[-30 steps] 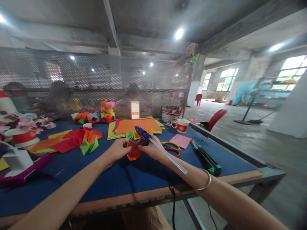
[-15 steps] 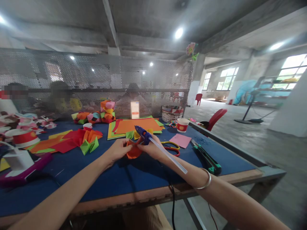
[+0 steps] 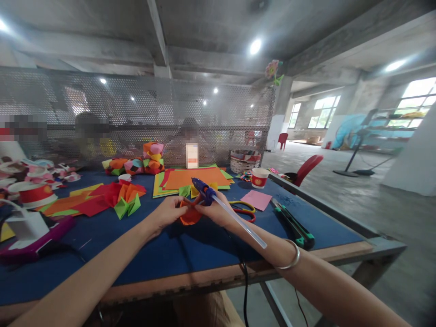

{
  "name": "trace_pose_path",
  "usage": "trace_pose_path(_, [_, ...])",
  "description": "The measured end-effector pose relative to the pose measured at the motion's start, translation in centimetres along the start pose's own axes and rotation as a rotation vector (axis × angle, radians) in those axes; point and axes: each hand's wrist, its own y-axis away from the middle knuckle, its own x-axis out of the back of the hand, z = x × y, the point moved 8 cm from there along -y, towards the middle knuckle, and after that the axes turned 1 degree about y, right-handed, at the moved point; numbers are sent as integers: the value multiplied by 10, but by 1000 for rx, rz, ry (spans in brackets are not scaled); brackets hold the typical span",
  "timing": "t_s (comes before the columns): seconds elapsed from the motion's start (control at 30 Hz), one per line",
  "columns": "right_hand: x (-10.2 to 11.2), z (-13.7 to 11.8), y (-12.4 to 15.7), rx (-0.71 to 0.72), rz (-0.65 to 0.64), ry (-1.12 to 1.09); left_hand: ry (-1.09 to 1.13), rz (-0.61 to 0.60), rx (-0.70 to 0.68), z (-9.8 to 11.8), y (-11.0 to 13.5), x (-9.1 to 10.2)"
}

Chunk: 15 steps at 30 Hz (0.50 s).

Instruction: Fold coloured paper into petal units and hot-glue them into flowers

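Between my hands, above the blue table mat (image 3: 143, 263), is a folded orange paper piece (image 3: 190, 218). My left hand (image 3: 169, 212) pinches its left edge between thumb and fingers. With my right hand (image 3: 218, 211) I hold a blue glue gun (image 3: 204, 191), and the thumb of that hand also presses the paper's right side. A long clear glue stick (image 3: 245, 227) sticks out of the gun's back, over my wrist. Beyond the hands lie a green folded paper piece (image 3: 184, 191) and a yellow one, partly hidden by the gun.
Stacked coloured paper (image 3: 190, 178) lies ahead. Scissors (image 3: 247, 210), pink paper (image 3: 257, 200), a utility knife (image 3: 293, 223) and a paper cup (image 3: 260, 177) are at right. Folded papers (image 3: 98, 197) and a purple power strip (image 3: 57, 236) are at left. A perforated screen (image 3: 211, 109) stands behind.
Almost nothing differs. Both hands keep their hold on the orange paper and glue gun, and the view has shifted very slightly.
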Motion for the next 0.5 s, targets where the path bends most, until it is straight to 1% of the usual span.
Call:
trace_pose_path(0.13, [0, 0, 0, -15, -11, -3, -18, 6, 14, 0, 1, 1])
trace_pose_path(0.27, [-1, 1, -1, -13, -11, -1, -41, 19, -3, 1, 1, 3])
trace_pose_path(0.5, [-2, 0, -1, -16, -21, 29, -37, 5, -8, 0, -1, 3])
